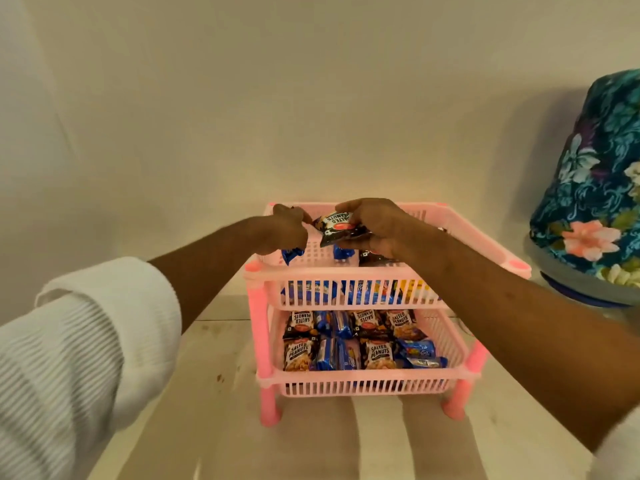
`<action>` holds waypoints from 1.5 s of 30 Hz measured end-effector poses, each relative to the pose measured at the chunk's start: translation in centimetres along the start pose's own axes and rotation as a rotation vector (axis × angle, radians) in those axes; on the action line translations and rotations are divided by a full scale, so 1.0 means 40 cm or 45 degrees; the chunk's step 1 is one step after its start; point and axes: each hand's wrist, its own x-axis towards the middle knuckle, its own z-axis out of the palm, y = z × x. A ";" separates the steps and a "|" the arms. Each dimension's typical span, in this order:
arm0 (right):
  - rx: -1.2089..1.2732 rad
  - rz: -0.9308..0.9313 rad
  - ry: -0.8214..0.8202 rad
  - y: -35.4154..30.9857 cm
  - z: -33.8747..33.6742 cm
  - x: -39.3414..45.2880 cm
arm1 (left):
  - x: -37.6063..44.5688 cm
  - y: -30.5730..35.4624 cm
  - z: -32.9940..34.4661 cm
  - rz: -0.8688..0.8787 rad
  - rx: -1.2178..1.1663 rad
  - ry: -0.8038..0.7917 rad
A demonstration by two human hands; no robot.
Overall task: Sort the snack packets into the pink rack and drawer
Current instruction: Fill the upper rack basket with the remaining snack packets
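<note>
A pink two-tier rack (258, 267) stands on the pale table. Over its top basket my right hand (377, 226) grips a black salted peanuts packet (337, 226). My left hand (287, 230) pinches the packet's left corner; a blue packet (292, 255) shows just under this hand, and I cannot tell whether the hand holds it. More blue and black packets lie in the top basket. The lower basket (450, 372) holds several peanuts packets (300, 353) and blue biscuit packets (334, 353) in rows.
A rounded object under a blue floral cloth cover (595, 188) stands at the right on a grey base, close to the rack. A plain wall rises right behind the rack. White sleeves cover both my forearms near the camera.
</note>
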 end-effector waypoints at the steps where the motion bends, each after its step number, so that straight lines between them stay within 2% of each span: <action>1: -0.035 0.026 -0.003 -0.001 0.012 0.023 | 0.015 -0.005 0.008 -0.007 0.108 -0.017; 4: -0.116 0.080 -0.022 -0.001 0.057 0.090 | 0.068 -0.015 0.025 -0.027 0.403 -0.059; 6: -0.199 0.125 -0.046 0.003 0.077 0.131 | 0.095 -0.024 0.020 -0.046 0.490 -0.097; 8: -0.417 0.137 -0.130 0.007 0.083 0.159 | 0.117 -0.031 0.012 -0.061 0.459 -0.175; 10: -0.793 0.108 -0.187 0.011 0.084 0.178 | 0.131 -0.029 0.011 -0.072 0.412 -0.311; 12: -1.157 -0.008 -0.157 0.028 0.080 0.202 | 0.137 -0.024 0.019 -0.076 0.489 -0.408; 15: -1.593 -0.165 -0.239 0.060 0.079 0.230 | 0.140 -0.023 0.030 -0.014 0.786 -0.352; 18: -1.888 -0.473 -0.297 0.067 0.055 0.237 | 0.138 -0.020 0.036 0.074 0.974 -0.333; 22: -1.872 -0.793 -0.382 0.057 0.028 0.234 | 0.119 -0.010 0.018 0.110 1.121 -0.323; 24: -1.900 -0.858 -0.446 0.064 0.031 0.235 | 0.112 -0.007 0.011 0.120 1.206 -0.332; 28: -1.987 -0.809 -0.403 0.084 0.057 0.246 | 0.114 -0.022 0.019 0.169 1.315 -0.264; 33: -2.036 -0.784 -0.390 0.078 0.072 0.262 | 0.124 -0.045 0.019 0.243 1.235 -0.239; 38: -1.899 -0.756 -0.440 0.063 0.057 0.251 | 0.109 -0.050 0.000 0.292 1.100 -0.112; 45: -1.622 -0.819 -0.278 0.043 0.003 0.156 | 0.029 -0.051 -0.044 0.377 0.885 0.080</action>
